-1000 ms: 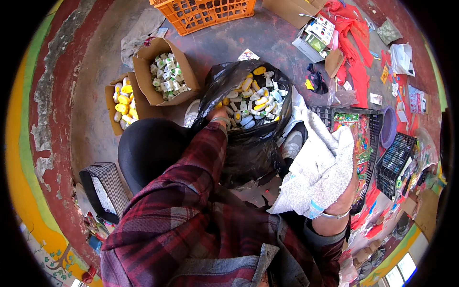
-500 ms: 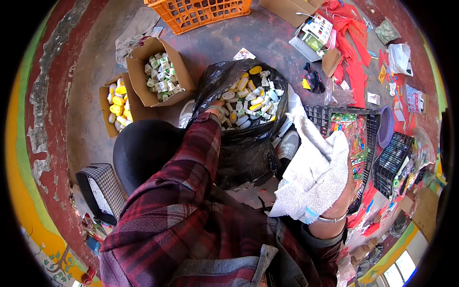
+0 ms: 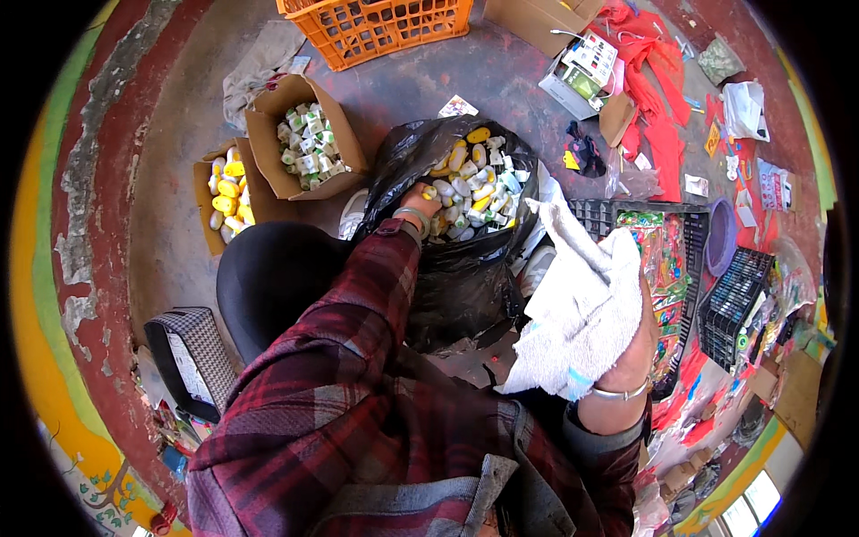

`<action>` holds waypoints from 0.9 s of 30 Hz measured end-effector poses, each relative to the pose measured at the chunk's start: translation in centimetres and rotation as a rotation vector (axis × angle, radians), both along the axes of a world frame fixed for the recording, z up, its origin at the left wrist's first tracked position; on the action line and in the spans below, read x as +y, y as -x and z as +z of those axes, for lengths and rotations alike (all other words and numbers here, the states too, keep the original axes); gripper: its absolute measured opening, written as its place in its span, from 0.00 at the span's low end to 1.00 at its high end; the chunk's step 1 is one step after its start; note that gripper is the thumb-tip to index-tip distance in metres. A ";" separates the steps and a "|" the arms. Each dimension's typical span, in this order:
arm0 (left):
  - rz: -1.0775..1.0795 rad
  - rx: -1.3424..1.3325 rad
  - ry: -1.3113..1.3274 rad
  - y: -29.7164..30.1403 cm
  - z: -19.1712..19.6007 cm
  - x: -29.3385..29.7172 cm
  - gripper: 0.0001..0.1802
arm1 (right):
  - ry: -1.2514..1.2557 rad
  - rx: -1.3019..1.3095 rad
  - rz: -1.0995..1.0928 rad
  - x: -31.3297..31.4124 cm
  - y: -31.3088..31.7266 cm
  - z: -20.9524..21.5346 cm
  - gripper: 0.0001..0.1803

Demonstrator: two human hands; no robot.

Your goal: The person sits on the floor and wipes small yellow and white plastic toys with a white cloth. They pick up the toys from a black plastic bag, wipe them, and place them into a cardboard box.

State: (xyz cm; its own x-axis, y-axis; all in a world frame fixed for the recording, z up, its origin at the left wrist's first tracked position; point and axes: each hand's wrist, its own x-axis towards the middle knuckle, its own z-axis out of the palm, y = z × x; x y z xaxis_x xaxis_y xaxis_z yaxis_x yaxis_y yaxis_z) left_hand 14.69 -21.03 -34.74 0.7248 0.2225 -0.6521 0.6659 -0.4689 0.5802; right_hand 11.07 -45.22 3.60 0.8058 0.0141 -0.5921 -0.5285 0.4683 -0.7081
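Observation:
A black plastic bag (image 3: 461, 277) lies open between my feet, full of yellow-and-white oval plastic pieces (image 3: 458, 159) and white-and-green blocky ones (image 3: 512, 179). Just inside its left rim, my left hand (image 3: 419, 202) has its fingers closed at a small yellow-and-white oval piece (image 3: 430, 192). A white towel (image 3: 582, 309) hangs over my right hand (image 3: 633, 353), hiding most of the fingers; the hand grips the cloth, right of the bag.
Left of the bag stand a cardboard box (image 3: 351, 148) of white-and-green pieces and another box (image 3: 208, 192) of yellow-and-white ovals. An orange crate (image 3: 385, 36) is at the far side. On the right are a black crate (image 3: 693, 259) of colourful packets and a purple basin (image 3: 721, 237).
My left hand has lifted slightly out of the pile and shifted right, with a small oval piece now showing at its fingertips. The towel and my right hand have moved slightly left and up.

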 end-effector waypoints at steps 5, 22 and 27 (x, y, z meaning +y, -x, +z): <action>0.458 -0.033 0.718 0.0 5.1 -0.4 0.23 | -0.224 -0.022 -0.017 0.7 -0.6 1.0 0.20; -0.036 -0.048 1.590 4.1 38.6 -4.0 0.21 | 0.348 -0.846 0.324 3.0 0.0 1.7 0.27; 0.062 0.050 1.629 5.7 39.5 -3.7 0.16 | 0.366 -0.879 0.247 4.4 0.9 1.3 0.20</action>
